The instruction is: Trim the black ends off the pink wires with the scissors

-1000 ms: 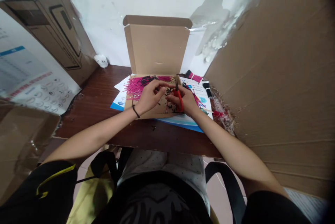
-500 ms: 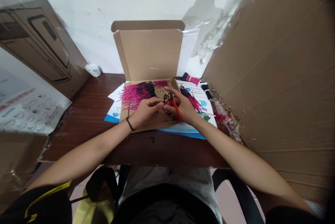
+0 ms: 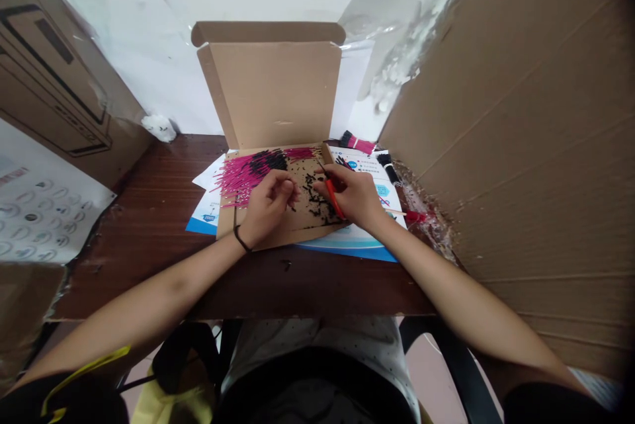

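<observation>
My right hand grips a pair of red-handled scissors, their dark blades pointing up and away over the open cardboard box. To its left, my left hand is closed, the fingers curled above the box; what they hold, if anything, is too small to make out. Beyond the left hand lies a pile of pink wires with black ends. Short black scraps are scattered on the cardboard between the two hands.
Printed sheets lie under the box on the dark wooden table. Tied bundles, one pink and black and one black, rest at the back right. Tall cardboard walls the right side; another carton stands left.
My hands were together at the scissors and have moved apart, the left one leftward and the right one slightly right. The black scraps between them are now more exposed. The view has shifted a little.
</observation>
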`<state>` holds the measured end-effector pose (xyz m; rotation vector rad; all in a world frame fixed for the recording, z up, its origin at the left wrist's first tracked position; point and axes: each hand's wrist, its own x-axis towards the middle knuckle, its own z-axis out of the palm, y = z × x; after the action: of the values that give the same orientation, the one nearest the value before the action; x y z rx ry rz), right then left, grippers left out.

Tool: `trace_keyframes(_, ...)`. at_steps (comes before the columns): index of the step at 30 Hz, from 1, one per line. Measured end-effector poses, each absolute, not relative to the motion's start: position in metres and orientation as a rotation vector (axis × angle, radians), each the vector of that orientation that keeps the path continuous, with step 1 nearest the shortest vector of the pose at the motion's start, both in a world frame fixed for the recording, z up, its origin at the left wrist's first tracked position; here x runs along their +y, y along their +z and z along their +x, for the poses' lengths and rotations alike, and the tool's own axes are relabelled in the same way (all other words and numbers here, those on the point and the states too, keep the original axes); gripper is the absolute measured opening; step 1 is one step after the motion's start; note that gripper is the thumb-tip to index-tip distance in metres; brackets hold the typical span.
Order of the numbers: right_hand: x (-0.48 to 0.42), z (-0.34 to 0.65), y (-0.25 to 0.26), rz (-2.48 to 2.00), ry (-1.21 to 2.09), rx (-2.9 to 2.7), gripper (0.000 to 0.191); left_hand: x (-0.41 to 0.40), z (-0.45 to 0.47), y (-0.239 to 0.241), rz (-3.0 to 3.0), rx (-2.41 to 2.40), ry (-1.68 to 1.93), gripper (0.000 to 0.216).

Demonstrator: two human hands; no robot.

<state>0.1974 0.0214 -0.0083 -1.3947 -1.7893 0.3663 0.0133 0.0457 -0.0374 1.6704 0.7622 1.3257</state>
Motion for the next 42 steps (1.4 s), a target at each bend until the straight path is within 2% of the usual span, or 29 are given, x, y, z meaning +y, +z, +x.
trace_keyframes(3, 0.018, 0.198, -0.004, -1.440, 0.188, -1.848, 0.035, 0.046, 0.012, -0.039, 1.725, 0.858, 1.299, 0.025)
trace_keyframes(12, 0.011, 0.191, -0.006, -1.487, 0.024, -2.044, 0.041, 0.043, 0.012, -0.035, 1.801, 0.968, 1.260, 0.026)
trace_keyframes(31, 0.013, 0.191, -0.010, -1.458, 0.175, -2.057, 0.044, 0.043, 0.014, -0.037, 1.802, 0.945, 1.278, 0.015)
trace_keyframes(42, 0.014, 0.192, -0.017, -1.463, 0.029, -2.118, 0.041, 0.043, 0.014, -0.039, 1.784, 0.919, 1.276, 0.017)
